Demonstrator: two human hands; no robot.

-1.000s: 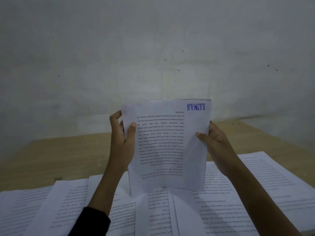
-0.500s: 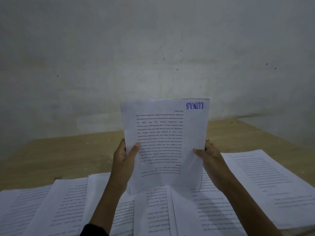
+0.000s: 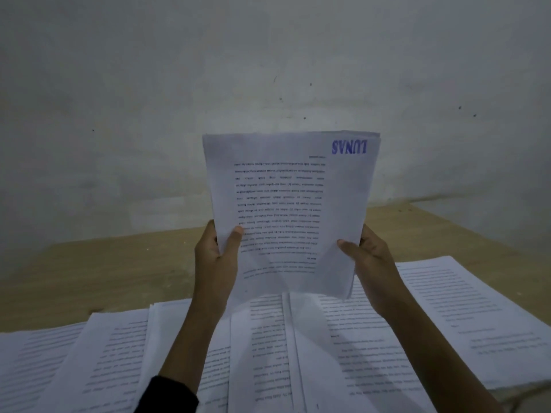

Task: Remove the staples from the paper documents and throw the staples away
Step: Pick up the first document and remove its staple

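Nearest, below the held document: loose sheets spread on the table. Left hand pinches the document's left edge, thumb in front. Right hand grips its right edge. Document upright, long axis vertical, text inverted, LUNAS stamp top right. No staple visible. Probably at the lower edge, below both hands equally.
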